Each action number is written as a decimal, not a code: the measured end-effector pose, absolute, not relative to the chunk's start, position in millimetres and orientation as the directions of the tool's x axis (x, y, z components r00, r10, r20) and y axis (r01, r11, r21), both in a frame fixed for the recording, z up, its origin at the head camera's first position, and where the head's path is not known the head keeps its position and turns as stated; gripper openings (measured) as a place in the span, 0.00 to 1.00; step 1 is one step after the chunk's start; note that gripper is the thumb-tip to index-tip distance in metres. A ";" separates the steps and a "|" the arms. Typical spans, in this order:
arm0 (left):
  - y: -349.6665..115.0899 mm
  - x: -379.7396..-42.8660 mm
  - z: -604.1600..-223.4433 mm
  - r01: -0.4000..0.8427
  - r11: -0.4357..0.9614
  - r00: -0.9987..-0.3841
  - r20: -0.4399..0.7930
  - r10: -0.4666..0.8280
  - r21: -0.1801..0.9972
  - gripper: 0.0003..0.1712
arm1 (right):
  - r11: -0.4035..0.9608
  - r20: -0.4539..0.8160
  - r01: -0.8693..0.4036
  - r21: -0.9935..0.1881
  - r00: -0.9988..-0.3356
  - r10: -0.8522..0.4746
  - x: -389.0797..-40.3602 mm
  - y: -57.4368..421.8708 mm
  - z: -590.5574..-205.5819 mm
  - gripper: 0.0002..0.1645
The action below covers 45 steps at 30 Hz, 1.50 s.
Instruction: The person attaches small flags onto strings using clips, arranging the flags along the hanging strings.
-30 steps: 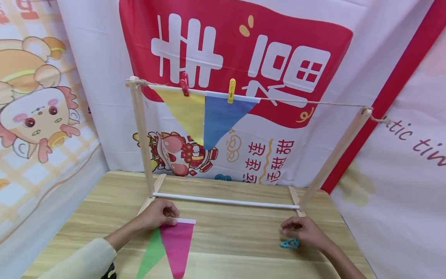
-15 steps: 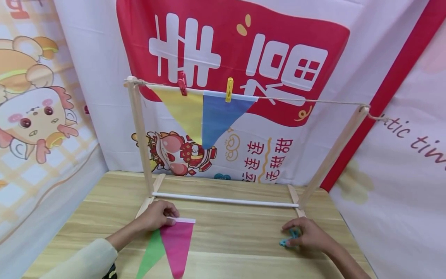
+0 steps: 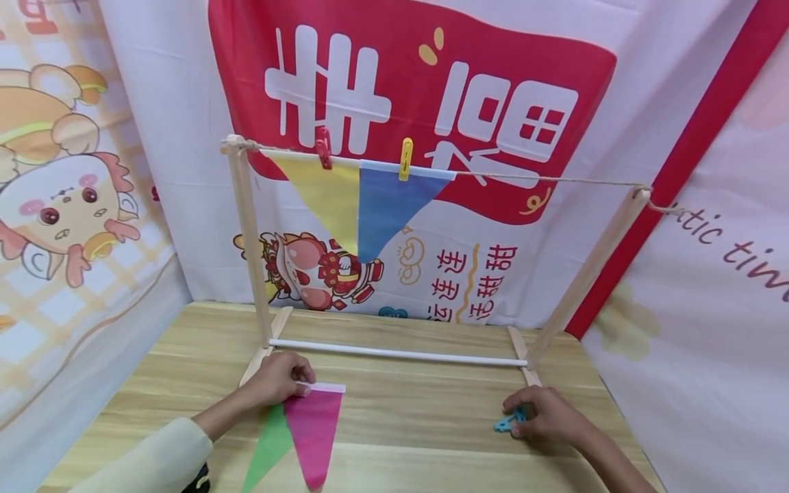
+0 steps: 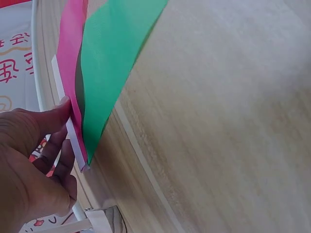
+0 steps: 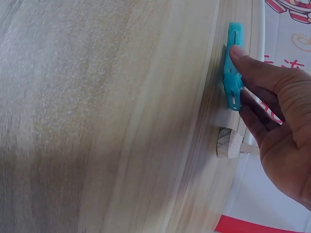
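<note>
My left hand (image 3: 280,378) pinches the white top band of a pink pennant (image 3: 314,428) at the front left of the table. A green pennant (image 3: 266,441) lies partly behind the pink one; in the left wrist view the green cloth (image 4: 109,63) spreads beside the pink, and whether my fingers also grip it I cannot tell. Over on the right, my right hand (image 3: 551,414) holds a teal clothespin (image 5: 233,73) between thumb and fingers, just above or at the tabletop.
A wooden frame with a left post (image 3: 248,239) and right post (image 3: 588,274) carries a twine (image 3: 555,179). Red (image 3: 323,147) and yellow clothespins (image 3: 405,159) hold yellow (image 3: 323,198) and blue pennants (image 3: 397,205) on it. A white rod (image 3: 401,354) joins the posts low down.
My right hand has closed its fingers on the teal clothespin, which lay on the table beside it, and turned it slightly. The left hand and the pennants stay nearly in place.
</note>
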State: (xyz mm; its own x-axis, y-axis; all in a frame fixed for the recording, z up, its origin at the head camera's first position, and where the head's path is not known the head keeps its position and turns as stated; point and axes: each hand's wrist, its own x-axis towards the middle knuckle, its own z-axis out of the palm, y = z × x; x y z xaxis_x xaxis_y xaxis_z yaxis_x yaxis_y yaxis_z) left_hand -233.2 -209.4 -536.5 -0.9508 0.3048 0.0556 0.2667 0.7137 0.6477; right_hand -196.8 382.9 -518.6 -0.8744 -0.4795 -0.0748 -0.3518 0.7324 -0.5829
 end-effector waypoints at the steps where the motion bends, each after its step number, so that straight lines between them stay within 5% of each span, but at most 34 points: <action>1: -208.7 -233.1 -536.3 0.264 0.720 -0.952 0.052 0.302 0.642 0.12 | 0.735 -0.075 -0.359 -0.576 -0.872 -0.484 -197.4 382.5 -518.5 0.20; 24: -203.0 -234.9 -533.2 0.313 0.725 -0.927 0.032 0.374 0.613 0.10 | 0.616 0.245 -0.704 -0.353 -0.705 -0.666 -206.5 356.9 -524.1 0.14; 33: -204.4 -237.1 -525.6 0.314 0.705 -0.920 0.020 0.392 0.636 0.08 | 0.637 0.276 -0.628 -0.447 -0.774 -0.569 -207.5 348.5 -517.5 0.06; 45: -204.6 -249.8 -507.3 0.314 0.586 -0.899 0.035 0.437 0.747 0.03 | 0.562 0.214 -0.447 -0.696 -0.876 -0.432 -212.6 340.5 -509.3 0.12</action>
State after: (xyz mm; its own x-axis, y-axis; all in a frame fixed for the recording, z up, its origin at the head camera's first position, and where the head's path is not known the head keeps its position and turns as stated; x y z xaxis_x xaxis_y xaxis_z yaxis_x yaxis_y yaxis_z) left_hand -249.8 -204.6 -507.3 -0.8988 0.4371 0.0347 0.3138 0.5860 0.7471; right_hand -212.6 340.5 -509.3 -0.8761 -0.4321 0.2139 -0.4471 0.5620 -0.6959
